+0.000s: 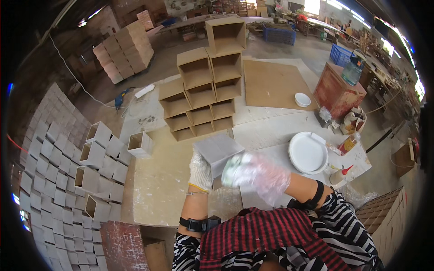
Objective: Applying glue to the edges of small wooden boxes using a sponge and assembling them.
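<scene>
A grey-white painted box [219, 148] is held above the work table, in front of my body. My left hand [199, 170], in a white knitted glove, grips its left side. My right hand [260, 175] is covered in clear plastic over a whitish-green glove or cloth and is smeared by motion against the box's right side. Its fingers cannot be made out. Beyond the box stands a stepped stack of unpainted brown open boxes [199, 97]. A round white tub [308, 153] holding white stuff sits right of my hands.
Several white-painted boxes [93, 153] are piled high at the left, and one box [140, 144] stands on the table's left side. A brown board [275, 86] carries a white bowl [302, 100]. Squeeze bottles [341, 174] stand at the right edge, near a red cabinet [337, 90] with a water jug [352, 72].
</scene>
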A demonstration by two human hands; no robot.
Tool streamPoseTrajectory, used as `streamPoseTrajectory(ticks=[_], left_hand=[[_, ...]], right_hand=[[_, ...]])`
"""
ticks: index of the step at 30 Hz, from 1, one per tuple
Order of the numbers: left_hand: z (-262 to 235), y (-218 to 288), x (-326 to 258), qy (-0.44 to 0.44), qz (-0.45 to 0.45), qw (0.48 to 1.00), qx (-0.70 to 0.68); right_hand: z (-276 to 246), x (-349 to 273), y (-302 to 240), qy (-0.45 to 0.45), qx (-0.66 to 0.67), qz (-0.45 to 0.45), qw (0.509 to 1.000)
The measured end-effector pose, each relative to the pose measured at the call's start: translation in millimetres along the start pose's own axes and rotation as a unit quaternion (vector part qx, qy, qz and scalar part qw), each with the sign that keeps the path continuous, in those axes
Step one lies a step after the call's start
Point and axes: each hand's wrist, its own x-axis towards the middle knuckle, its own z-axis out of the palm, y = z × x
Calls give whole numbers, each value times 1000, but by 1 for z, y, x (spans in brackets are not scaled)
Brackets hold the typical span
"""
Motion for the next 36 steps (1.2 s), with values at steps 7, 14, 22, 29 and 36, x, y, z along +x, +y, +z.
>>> streamPoseTrajectory(ticks=[7,14,22,29,36], left_hand=[[23,-13,-2,-23,35,999,9],[27,-29,-3,-45,-65,997,-10],[-17,-29,7,-320,-154,905,-234],[22,-25,-12,-23,-33,999,0],[3,-22,-1,-24,-38,999,1]], right_hand=[[4,-10,-1,-74,-186,17,980],[-36,27,34,-14,-258,159,953],[8,7,9,-73,-186,2,980],[-33,28,46,105,-160,119,974],[-8,-8,8,-65,-189,48,979]])
